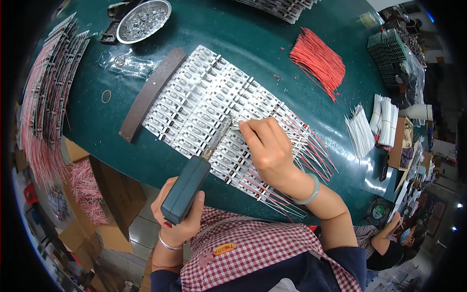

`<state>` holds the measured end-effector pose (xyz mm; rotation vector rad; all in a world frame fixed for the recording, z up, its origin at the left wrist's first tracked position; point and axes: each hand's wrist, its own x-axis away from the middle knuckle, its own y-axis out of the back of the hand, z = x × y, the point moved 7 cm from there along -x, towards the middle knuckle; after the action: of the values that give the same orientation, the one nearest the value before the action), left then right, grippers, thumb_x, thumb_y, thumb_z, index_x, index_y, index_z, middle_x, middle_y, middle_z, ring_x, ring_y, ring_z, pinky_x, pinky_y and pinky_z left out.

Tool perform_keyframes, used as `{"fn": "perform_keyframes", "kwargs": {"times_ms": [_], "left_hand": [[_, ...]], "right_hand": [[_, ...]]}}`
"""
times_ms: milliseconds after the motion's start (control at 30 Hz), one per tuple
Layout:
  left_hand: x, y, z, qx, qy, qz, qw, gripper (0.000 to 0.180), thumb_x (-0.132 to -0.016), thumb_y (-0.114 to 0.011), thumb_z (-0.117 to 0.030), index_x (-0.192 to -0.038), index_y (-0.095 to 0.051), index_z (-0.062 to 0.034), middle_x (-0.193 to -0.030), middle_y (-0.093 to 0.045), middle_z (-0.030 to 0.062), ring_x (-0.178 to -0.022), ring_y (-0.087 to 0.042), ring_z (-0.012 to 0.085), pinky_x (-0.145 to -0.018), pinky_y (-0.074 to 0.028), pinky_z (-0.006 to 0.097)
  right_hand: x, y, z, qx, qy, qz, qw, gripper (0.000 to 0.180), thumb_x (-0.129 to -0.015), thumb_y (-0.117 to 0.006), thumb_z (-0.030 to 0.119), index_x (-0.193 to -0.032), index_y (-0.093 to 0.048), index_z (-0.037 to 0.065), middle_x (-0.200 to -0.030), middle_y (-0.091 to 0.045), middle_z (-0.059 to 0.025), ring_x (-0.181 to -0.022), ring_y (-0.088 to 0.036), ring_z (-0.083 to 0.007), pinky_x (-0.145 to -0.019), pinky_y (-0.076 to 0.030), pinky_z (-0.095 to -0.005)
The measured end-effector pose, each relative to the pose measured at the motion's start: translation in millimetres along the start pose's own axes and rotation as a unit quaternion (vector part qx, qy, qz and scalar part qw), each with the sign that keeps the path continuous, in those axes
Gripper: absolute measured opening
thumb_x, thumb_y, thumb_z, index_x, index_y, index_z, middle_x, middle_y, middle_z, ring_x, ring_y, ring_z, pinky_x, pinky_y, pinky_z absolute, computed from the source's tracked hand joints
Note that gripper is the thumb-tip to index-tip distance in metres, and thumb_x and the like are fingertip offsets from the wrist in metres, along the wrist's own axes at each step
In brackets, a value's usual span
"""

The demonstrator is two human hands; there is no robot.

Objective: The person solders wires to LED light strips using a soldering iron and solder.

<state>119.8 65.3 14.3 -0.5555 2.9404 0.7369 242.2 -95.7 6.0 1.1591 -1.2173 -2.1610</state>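
My left hand (182, 228) is closed around the boxy grip of a dark green soldering gun (186, 189). Its long metal tip reaches up over rows of white plastic holders (194, 104) joined in a sheet on the table. Close beside that tip, my right hand (272, 152) is pinched over the holders; whatever lies between its fingertips is too small to name. Red and white wires (311, 148) fan out from the sheet's right side, passing partly under my right wrist. A dark brown bar (152, 97) lies along the sheet's left edge.
Loose red wires (318, 61) and white wires (359, 131) lie on the green table's right side. A metal dish (144, 22) of small shiny pieces stands far left. Wired strips (53, 82) are stacked at the left edge, above an open cardboard box (114, 194). Another person (389, 243) sits lower right.
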Motion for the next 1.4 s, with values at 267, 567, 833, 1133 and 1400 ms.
{"fn": "perform_keyframes", "kwargs": {"times_ms": [267,567,833,1133,1400], "left_hand": [[-2,-4,-2,-0.025,-0.009,0.027,0.999,0.019,-0.073,-0.071,0.003,-0.091,-0.065,0.0065,-0.086,-0.066,0.0147,-0.067,-0.065,0.0212,-0.06,-0.05,0.028],[9,0,4,-0.001,-0.002,0.0,1.0,0.019,-0.072,-0.072,0.003,-0.089,-0.066,0.0056,-0.082,-0.064,0.0141,-0.064,-0.063,0.023,-0.058,-0.049,0.028],[15,8,7,0.012,0.018,-0.032,0.999,0.023,-0.073,-0.072,0.002,-0.095,-0.067,0.0064,-0.091,-0.067,0.0175,-0.074,-0.067,0.0269,-0.067,-0.053,0.029],[17,8,8,0.028,0.025,-0.022,0.999,0.023,-0.073,-0.073,0.001,-0.095,-0.067,0.0071,-0.09,-0.067,0.0175,-0.072,-0.067,0.0251,-0.065,-0.052,0.029],[13,5,3,-0.005,0.0,0.006,1.0,0.02,-0.074,-0.072,0.002,-0.092,-0.066,0.0073,-0.089,-0.067,0.0165,-0.069,-0.066,0.0227,-0.062,-0.051,0.028]], "right_hand": [[-1,-2,1,0.001,-0.001,0.01,1.0,0.037,-0.065,-0.062,-0.001,-0.101,-0.064,-0.011,-0.092,-0.058,-0.0144,-0.078,-0.055,-0.025,-0.061,-0.049,-0.0319],[-2,-2,3,0.008,0.0,0.016,1.0,0.038,-0.065,-0.061,-0.001,-0.101,-0.063,-0.012,-0.091,-0.057,-0.0146,-0.079,-0.055,-0.0253,-0.062,-0.049,-0.0314],[0,1,5,0.003,0.009,-0.012,1.0,0.037,-0.066,-0.063,0.0,-0.102,-0.064,-0.01,-0.092,-0.059,-0.0133,-0.079,-0.056,-0.0248,-0.061,-0.049,-0.0318],[3,0,15,-0.002,0.001,-0.004,1.0,0.037,-0.065,-0.063,0.0,-0.101,-0.064,-0.01,-0.092,-0.06,-0.0126,-0.078,-0.057,-0.0246,-0.059,-0.049,-0.0313],[2,-3,15,-0.007,0.001,0.01,1.0,0.038,-0.064,-0.062,0.0,-0.101,-0.064,-0.011,-0.091,-0.059,-0.0131,-0.079,-0.056,-0.0251,-0.06,-0.05,-0.0317]]}}
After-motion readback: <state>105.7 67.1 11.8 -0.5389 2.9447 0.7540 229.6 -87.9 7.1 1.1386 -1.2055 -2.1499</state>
